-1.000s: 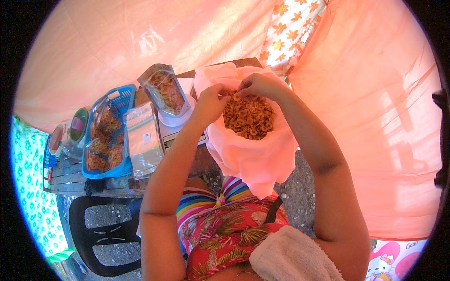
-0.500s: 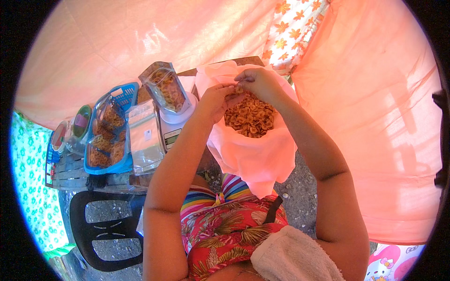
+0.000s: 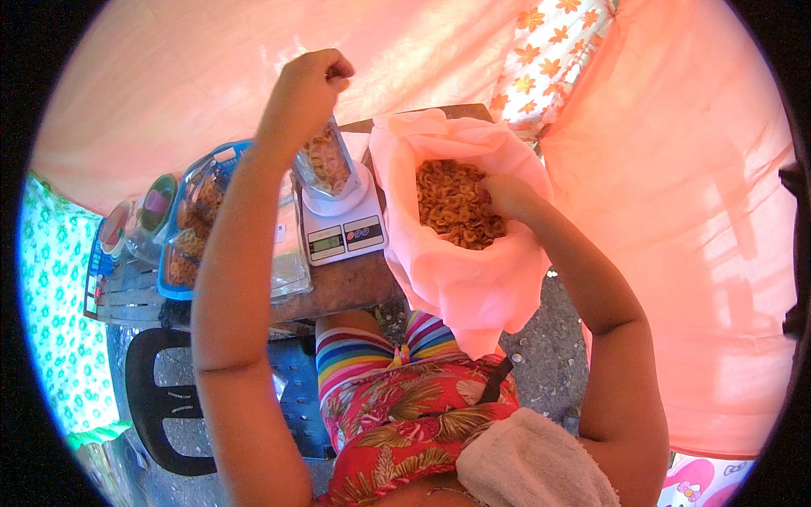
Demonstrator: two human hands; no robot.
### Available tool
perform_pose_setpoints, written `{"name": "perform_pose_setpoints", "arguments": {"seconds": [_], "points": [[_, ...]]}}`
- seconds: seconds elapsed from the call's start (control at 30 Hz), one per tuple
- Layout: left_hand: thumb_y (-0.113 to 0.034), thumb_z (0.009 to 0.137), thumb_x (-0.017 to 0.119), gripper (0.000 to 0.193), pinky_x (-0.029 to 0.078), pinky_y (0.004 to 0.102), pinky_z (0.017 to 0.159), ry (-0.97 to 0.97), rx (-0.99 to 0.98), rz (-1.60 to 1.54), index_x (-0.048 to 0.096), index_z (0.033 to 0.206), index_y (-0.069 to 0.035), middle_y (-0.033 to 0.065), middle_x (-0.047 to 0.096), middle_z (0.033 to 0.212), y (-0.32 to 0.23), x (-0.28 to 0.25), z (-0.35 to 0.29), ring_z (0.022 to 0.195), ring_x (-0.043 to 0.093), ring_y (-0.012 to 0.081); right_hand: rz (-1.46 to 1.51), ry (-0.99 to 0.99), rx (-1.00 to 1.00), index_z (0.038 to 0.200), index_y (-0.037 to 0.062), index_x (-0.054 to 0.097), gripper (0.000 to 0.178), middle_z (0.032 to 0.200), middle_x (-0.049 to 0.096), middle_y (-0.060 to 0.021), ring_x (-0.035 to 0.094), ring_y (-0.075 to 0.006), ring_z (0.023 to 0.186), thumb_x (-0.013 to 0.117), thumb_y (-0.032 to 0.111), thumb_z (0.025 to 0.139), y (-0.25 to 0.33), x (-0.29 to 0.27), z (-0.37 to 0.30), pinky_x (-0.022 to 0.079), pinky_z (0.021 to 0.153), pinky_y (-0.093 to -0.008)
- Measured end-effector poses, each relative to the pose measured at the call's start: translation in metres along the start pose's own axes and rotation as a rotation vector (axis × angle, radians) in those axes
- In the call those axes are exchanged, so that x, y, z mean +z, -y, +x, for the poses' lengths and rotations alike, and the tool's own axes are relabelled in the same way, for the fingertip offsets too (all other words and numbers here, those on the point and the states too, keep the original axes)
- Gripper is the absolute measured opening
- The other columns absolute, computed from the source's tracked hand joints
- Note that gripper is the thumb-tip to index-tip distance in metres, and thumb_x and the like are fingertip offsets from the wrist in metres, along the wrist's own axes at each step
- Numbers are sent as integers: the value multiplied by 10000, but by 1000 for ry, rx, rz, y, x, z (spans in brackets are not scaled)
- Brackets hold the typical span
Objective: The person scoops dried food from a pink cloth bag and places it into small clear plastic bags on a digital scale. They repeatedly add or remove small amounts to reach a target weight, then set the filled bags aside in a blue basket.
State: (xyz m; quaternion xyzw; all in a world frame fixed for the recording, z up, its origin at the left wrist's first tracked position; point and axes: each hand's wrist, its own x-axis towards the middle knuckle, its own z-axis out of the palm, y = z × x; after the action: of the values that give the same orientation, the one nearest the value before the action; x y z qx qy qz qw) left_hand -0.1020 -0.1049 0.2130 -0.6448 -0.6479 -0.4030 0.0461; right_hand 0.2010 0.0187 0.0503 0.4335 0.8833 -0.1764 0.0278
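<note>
My left hand (image 3: 308,83) is raised over a clear stand-up pouch (image 3: 327,162) partly filled with brown chips. Its fingers are curled together, and what they hold, if anything, is hard to make out. The pouch stands upright on the round platform of a white kitchen scale (image 3: 369,234). Inside a container lined with pink cloth (image 3: 456,283), my right hand (image 3: 509,198) touches the right side of a heap of thin brown chips (image 3: 456,207). Its fingertips are hidden against the chips.
Left of the scale lie flat empty pouches (image 3: 290,253) and a blue basket (image 3: 176,291) of filled bags. Small tubs (image 3: 156,207) stand farther left on the slatted wooden table (image 3: 127,296). A black chair (image 3: 152,397) is at the near left. Pink sheeting (image 3: 667,228) hangs around.
My hands were together above the chips. The left has moved left and away to above the pouch; the right has lowered to the chips. The scale's display has come into view.
</note>
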Motion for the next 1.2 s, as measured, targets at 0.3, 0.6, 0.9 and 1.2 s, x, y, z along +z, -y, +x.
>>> {"name": "perform_pose_setpoints", "arguments": {"seconds": [0.3,0.6,0.9,1.2], "points": [[-105,725,672,138,504,343,774,247,-70,331,664,829,-14,142,668,870,37,-26,4,834,649,267,88,-101,-160,831,72,656,162,725,617,-74,593,-193,726,712,131,690,19,-33,-12,463,660,-320],[-72,789,579,168,494,375,801,82,-17,117,669,929,-45,144,661,935,17,-6,-6,882,635,288,635,-48,-180,894,5,677,164,770,670,-86,625,-138,669,696,114,773,58,-81,-10,508,652,-277],[-99,829,622,187,528,292,626,305,-189,-624,619,971,23,109,649,824,-29,104,-49,724,638,169,813,-42,-359,950,3,646,163,823,649,-63,615,-135,735,645,103,821,80,-83,-6,496,642,-265],[-53,814,607,145,503,274,620,227,-240,-620,619,927,39,107,640,774,-19,93,-51,665,633,159,121,-222,-287,1151,54,576,522,1043,619,-117,559,-175,1003,758,275,714,38,-41,0,446,877,-310]]}}
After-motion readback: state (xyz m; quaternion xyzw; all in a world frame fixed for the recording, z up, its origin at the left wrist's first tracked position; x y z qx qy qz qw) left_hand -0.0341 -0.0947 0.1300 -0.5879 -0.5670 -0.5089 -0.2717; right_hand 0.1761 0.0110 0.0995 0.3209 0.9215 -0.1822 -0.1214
